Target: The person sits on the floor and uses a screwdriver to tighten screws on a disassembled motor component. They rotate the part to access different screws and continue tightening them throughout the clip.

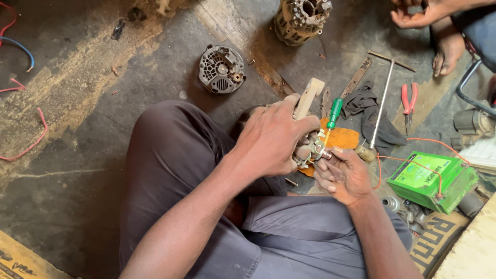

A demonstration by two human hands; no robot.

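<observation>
Head view: the person sits on the concrete floor [77,170] with both hands meeting just above the lap. The left hand [271,137] is closed around a small metal rotor part [310,150] and, with it, a pale wooden handle [308,98] that rises from the fist, tilted up and slightly right. The right hand [343,173] lies just right of and below that part, its fingers curled narrow against the part's short shaft end; whether it also pinches the screwdriver [332,121] cannot be told. The screwdriver's long axis runs steeply, green handle up and away from the person, tip down into the part between the two hands. The right hand is the nearer one to that tip. An orange cloth [343,138] lies under the work. Farther off on the floor sit a round alternator housing [222,68], a T-handle wrench [385,95], red pliers [409,103] and a green battery [431,181]. Another person's hand [416,15] shows at the upper right.
</observation>
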